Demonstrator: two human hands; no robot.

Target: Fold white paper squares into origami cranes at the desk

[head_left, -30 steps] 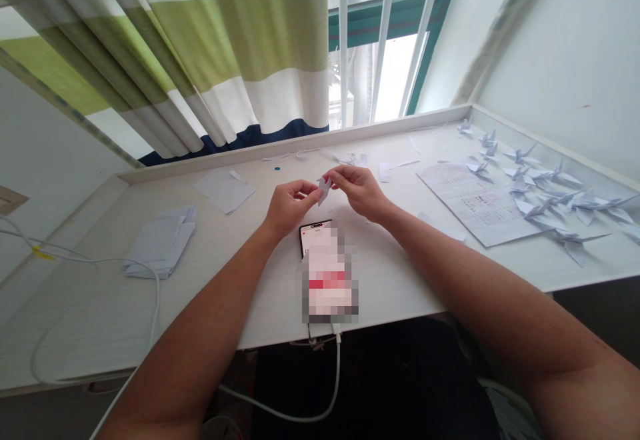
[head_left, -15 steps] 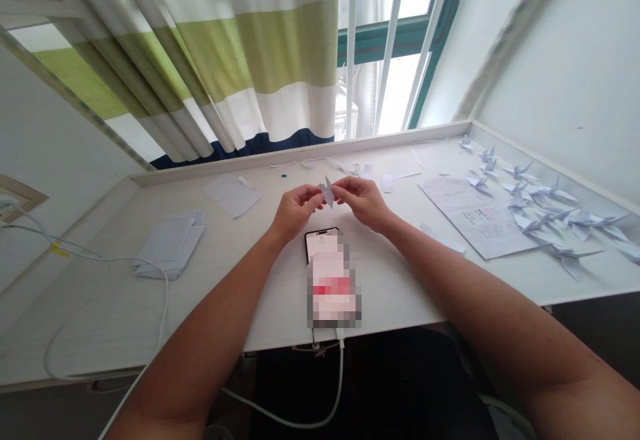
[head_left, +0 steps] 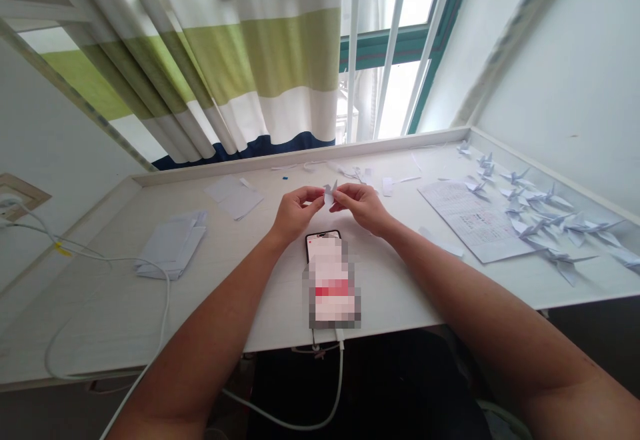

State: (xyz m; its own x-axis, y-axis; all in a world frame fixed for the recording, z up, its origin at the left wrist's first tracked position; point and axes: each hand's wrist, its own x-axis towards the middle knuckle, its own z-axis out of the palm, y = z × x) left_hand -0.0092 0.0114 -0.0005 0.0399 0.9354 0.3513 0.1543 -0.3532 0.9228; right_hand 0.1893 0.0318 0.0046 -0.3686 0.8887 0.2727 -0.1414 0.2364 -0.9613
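Note:
A small folded white paper piece, with a pointed tip sticking up, is held just above the desk beyond the phone. My left hand pinches its left side between thumb and fingers. From the other side, my right hand grips it the same way. The fingertips cover part of the folds. Below the hands lies a phone with its screen lit and mostly blurred out. Several finished paper cranes are spread over the right end of the desk.
A printed sheet lies beneath some cranes. On the left are a stack of folded white paper and loose paper squares. Paper scraps lie toward the back. A white charging cable hangs over the desk's front edge.
The folded paper has turned slightly between my fingers, and its pointed tip now leans to the right. Both hands stay in nearly the same place. The view has shifted a little.

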